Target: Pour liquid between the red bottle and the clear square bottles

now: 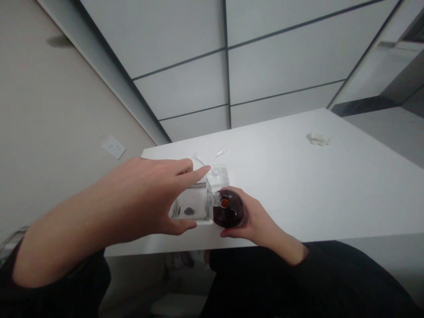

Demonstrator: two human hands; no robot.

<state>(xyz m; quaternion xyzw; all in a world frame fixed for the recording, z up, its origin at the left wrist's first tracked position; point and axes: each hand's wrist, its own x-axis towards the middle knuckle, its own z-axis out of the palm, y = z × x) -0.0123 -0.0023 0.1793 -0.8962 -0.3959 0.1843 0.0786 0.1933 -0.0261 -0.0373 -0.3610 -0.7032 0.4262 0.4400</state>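
Observation:
My left hand (159, 194) is closed around a clear square glass bottle (192, 205), which lies tipped on its side in the air. The bottle's threaded neck points right and meets the top of a dark brown round bottle (228, 216). Wrapped around that brown bottle from the right is my right hand (253, 218). An orange-red patch shows at the brown bottle's opening. Just behind the bottles, a clear square glass piece (218, 176) stands on the table, partly hidden. Two small clear slender pieces (220, 152) lie beyond it.
The white table (281, 176) spans the view. A crumpled white tissue (318, 139) lies toward its far right. White panelled doors (179, 57) rise behind, and a wall socket (114, 146) is at left. The table's near edge runs close to my lap.

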